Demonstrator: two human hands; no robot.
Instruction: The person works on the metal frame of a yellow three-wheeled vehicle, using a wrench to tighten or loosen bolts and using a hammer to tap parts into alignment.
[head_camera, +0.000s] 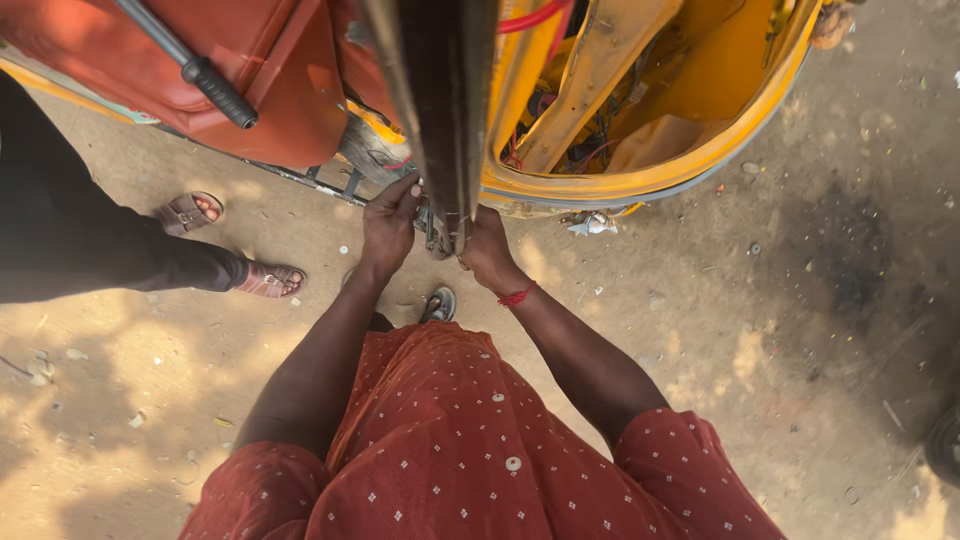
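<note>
Closest to the camera was the person's own red dotted shirt (450, 450), with both bare arms reaching out from it. The left hand (390, 222) was up against the left side of a dark metal post (440, 110), near the post's bottom end. Its fingers were curled onto the edge of the post. I could not tell how tight it held. The right hand (487, 250) was closed in a fist at the bottom right of the same post, touching it. A red thread (516, 295) was tied around that wrist. What sat inside the fist was hidden, so I could not tell what it held. A small metal part (437, 238) showed between the two hands, at the foot of the post.

Below the hands, the person's sandal (439, 304) stood on the sandy ground (750, 330).

To the left stood another person in dark trousers (90, 240), with two feet in brown sandals (268, 279).

Farther off was the yellow vehicle body (650, 170), open at the top, with red wires (535, 15) inside. Beside it was a red seat (260, 70) with a black bar (200, 70) lying across it.
</note>
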